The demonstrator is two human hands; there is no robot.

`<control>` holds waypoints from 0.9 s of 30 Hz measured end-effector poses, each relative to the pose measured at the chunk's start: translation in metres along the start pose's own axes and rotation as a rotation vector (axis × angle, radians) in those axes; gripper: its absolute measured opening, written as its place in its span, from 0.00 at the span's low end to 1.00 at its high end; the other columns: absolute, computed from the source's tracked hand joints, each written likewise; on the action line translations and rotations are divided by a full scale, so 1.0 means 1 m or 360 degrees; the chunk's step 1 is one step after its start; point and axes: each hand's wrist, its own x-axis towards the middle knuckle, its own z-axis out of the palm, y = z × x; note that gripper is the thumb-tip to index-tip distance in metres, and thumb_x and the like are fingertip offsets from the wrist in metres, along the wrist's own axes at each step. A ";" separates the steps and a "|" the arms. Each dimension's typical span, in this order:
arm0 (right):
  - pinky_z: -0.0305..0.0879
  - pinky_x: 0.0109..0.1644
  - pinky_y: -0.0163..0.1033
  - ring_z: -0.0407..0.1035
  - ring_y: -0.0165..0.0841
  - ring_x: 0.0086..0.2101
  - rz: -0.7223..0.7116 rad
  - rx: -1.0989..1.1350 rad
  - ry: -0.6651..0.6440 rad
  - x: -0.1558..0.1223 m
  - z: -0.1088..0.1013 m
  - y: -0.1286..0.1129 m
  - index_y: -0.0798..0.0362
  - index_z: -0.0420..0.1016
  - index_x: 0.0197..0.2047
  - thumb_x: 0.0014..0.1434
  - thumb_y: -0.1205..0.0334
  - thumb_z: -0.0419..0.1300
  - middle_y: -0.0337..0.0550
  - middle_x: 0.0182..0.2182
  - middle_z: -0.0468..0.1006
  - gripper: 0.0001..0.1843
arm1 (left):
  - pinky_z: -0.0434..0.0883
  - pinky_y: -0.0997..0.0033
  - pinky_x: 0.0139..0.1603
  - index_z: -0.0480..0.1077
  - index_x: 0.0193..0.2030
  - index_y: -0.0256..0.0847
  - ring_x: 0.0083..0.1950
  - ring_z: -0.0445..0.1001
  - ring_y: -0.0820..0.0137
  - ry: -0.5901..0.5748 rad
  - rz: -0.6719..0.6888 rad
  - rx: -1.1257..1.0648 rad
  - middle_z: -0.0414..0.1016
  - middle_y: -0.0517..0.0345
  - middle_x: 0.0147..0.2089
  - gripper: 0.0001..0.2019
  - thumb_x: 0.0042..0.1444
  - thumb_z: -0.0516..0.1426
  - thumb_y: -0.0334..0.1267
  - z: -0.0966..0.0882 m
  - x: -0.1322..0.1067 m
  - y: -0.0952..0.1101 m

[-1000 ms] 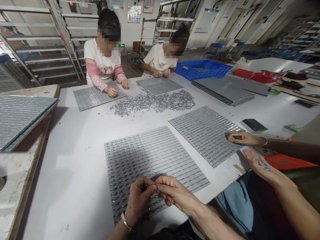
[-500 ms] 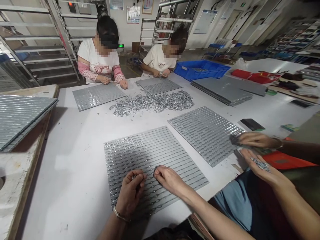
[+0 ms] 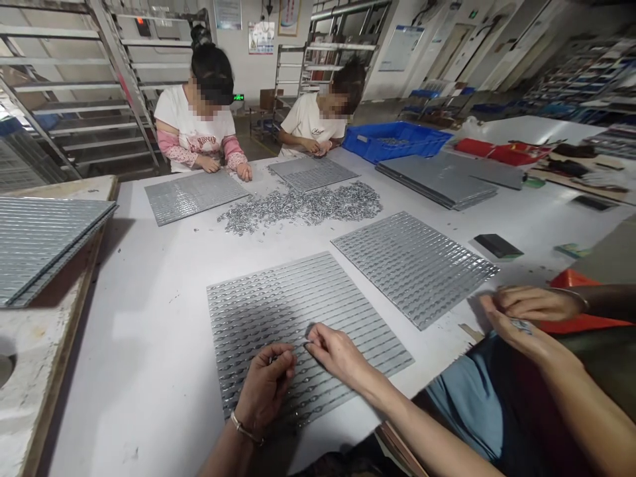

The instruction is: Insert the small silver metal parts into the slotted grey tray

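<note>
A grey panel (image 3: 348, 305) with rows of small shiny, oval metal pieces lies on the white table before me. My left hand (image 3: 263, 387), with a bangle at its wrist, is curled over the panel's left half. Its fingers are closed around small metal pieces (image 3: 273, 358), only partly visible. Close to its right, my right hand (image 3: 340, 354) rests low over the panel's middle. Thumb and index finger are bent together in a pinch; whatever is between the tips is too small to make out. Denser pieces fill the panel's left side, while thin lines run across its right.
A co-worker's hands (image 3: 536, 315) hold small pieces beside a second panel (image 3: 412, 271) at right. Two people sit opposite with panels. A pile of metal pieces (image 3: 308, 209) lies mid-table. Behind are a blue crate (image 3: 392, 140) and stacked panels (image 3: 442, 179). More panels (image 3: 44, 245) lean at left.
My left hand has shifted slightly right, toward my right hand. My right thumb and index finger have parted slightly. The co-worker's hand has drawn back from the second panel to their other palm.
</note>
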 end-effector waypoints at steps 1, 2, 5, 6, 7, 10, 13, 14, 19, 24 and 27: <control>0.60 0.34 0.36 0.64 0.30 0.27 -0.0001 0.0152 0.0005 -0.005 -0.001 -0.003 0.51 0.71 0.34 0.64 0.55 0.57 0.34 0.24 0.69 0.10 | 0.49 0.82 0.19 0.73 0.36 0.37 0.22 0.59 0.81 -0.0031 -0.0005 0.0024 0.70 0.63 0.25 0.25 0.38 0.76 0.47 0.000 0.000 -0.001; 0.61 0.33 0.36 0.64 0.30 0.27 0.0019 0.0324 -0.0026 -0.010 -0.002 -0.006 0.51 0.72 0.34 0.65 0.50 0.57 0.35 0.25 0.69 0.14 | 0.48 0.81 0.19 0.72 0.34 0.38 0.20 0.57 0.81 -0.0074 -0.0007 0.0048 0.69 0.64 0.23 0.24 0.39 0.76 0.48 0.000 -0.001 -0.003; 0.64 0.31 0.35 0.65 0.30 0.27 0.0155 0.0793 -0.0213 -0.026 0.000 -0.015 0.51 0.74 0.38 0.63 0.39 0.60 0.36 0.26 0.70 0.22 | 0.45 0.78 0.19 0.69 0.30 0.39 0.18 0.52 0.81 -0.0199 0.0024 0.0126 0.64 0.67 0.18 0.22 0.42 0.75 0.50 0.001 -0.001 -0.007; 0.65 0.30 0.35 0.65 0.30 0.27 0.0184 0.0885 -0.0243 -0.031 0.002 -0.016 0.51 0.75 0.38 0.61 0.37 0.61 0.36 0.26 0.69 0.24 | 0.45 0.78 0.19 0.69 0.29 0.39 0.18 0.51 0.81 -0.0220 0.0042 0.0147 0.63 0.67 0.17 0.22 0.42 0.74 0.50 0.002 -0.002 -0.009; 0.65 0.30 0.35 0.66 0.30 0.27 0.0201 0.0944 -0.0249 -0.034 0.004 -0.017 0.52 0.75 0.37 0.60 0.35 0.62 0.36 0.26 0.69 0.25 | 0.45 0.77 0.20 0.69 0.28 0.39 0.18 0.51 0.81 -0.0230 0.0057 0.0165 0.63 0.67 0.16 0.22 0.41 0.75 0.49 0.003 -0.003 -0.010; 0.66 0.29 0.34 0.66 0.29 0.26 0.0224 0.1051 -0.0238 -0.039 0.011 -0.018 0.53 0.74 0.35 0.59 0.34 0.63 0.35 0.25 0.68 0.27 | 0.44 0.76 0.20 0.69 0.27 0.39 0.18 0.51 0.80 -0.0212 0.0053 0.0211 0.60 0.69 0.14 0.23 0.39 0.75 0.50 0.007 -0.006 -0.012; 0.67 0.30 0.34 0.66 0.28 0.25 0.0240 0.1127 -0.0242 -0.041 0.012 -0.018 0.54 0.74 0.35 0.58 0.35 0.66 0.35 0.25 0.69 0.27 | 0.42 0.76 0.19 0.69 0.28 0.40 0.17 0.48 0.80 -0.0182 0.0017 0.0263 0.58 0.71 0.13 0.24 0.38 0.75 0.51 0.009 -0.009 -0.012; 0.67 0.31 0.34 0.67 0.28 0.26 0.0238 0.1147 -0.0238 -0.041 0.011 -0.017 0.54 0.74 0.35 0.58 0.35 0.66 0.36 0.25 0.71 0.27 | 0.42 0.76 0.19 0.69 0.28 0.40 0.17 0.48 0.80 -0.0182 0.0011 0.0269 0.58 0.71 0.13 0.24 0.38 0.75 0.51 0.009 -0.009 -0.011; 0.71 0.35 0.36 0.71 0.30 0.29 0.0290 0.1289 0.0006 -0.032 -0.005 0.001 0.53 0.73 0.35 0.56 0.33 0.66 0.43 0.33 0.78 0.28 | 0.48 0.79 0.18 0.74 0.34 0.37 0.22 0.58 0.79 -0.0094 0.0020 -0.0011 0.72 0.60 0.27 0.20 0.46 0.71 0.50 0.006 -0.007 -0.002; 0.67 0.30 0.35 0.66 0.27 0.25 0.0309 0.0999 0.0031 -0.024 -0.015 0.026 0.53 0.75 0.40 0.55 0.32 0.65 0.36 0.28 0.71 0.30 | 0.56 0.81 0.19 0.75 0.45 0.34 0.27 0.65 0.77 0.0029 0.0088 -0.0194 0.74 0.54 0.35 0.21 0.47 0.71 0.44 -0.001 -0.003 0.011; 0.67 0.31 0.35 0.67 0.29 0.26 0.0204 0.0737 -0.0071 -0.024 -0.009 0.028 0.53 0.74 0.41 0.60 0.37 0.62 0.35 0.26 0.69 0.25 | 0.52 0.83 0.17 0.73 0.44 0.37 0.24 0.61 0.80 0.0027 0.0115 -0.0136 0.73 0.58 0.34 0.24 0.45 0.73 0.47 -0.003 -0.003 0.013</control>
